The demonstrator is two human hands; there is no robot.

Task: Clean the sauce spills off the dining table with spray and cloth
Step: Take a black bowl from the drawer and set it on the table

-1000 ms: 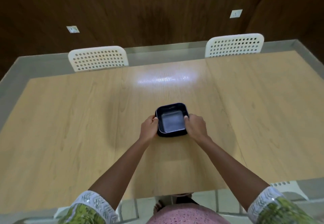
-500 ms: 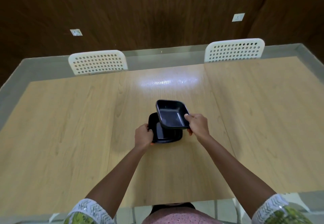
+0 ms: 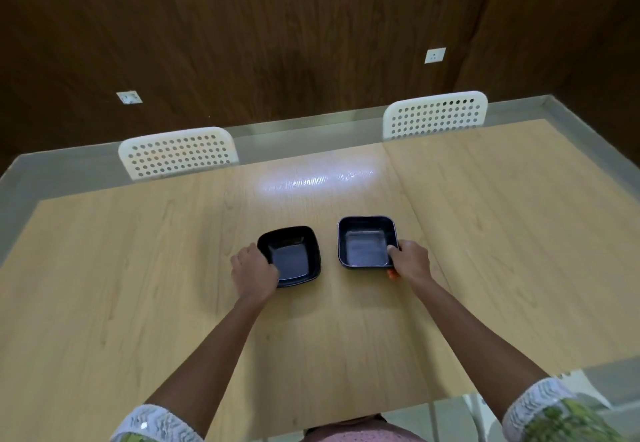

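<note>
The wooden surface (image 3: 485,251) carries two dark square dishes side by side near its middle, apart, each holding nothing I can make out; no writing is readable. The left hand (image 3: 254,270) grips the left dish (image 3: 292,256) by its near-left corner. The right hand (image 3: 410,263) pinches the right dish (image 3: 365,239) at its right rim

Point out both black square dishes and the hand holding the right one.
Left black square plastic dish (image 3: 292,258): head view, on its inner floor.
Right black square plastic dish (image 3: 365,244): head view, on its inner floor.
Right hand (image 3: 410,261): head view, on its back, fingers pinching the dish rim.
</note>
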